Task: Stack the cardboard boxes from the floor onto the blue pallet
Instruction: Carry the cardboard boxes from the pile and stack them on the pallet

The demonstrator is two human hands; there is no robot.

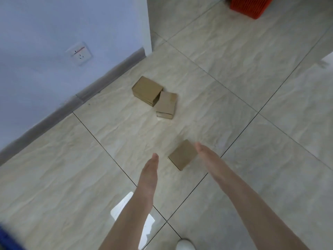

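Left hand [148, 175], right hand [207, 157] flank near box [182, 154] edges — fingers [155, 157] straight, holding nothing — open floor [108, 141] around

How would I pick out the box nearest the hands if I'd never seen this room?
Find the pale blue wall with its socket on the left, then follow the tiled floor toward the person. Past the larger box and the flatter box touching it, a lone box lies between the left hand and right hand. Unlike that pair, it touches no other box.
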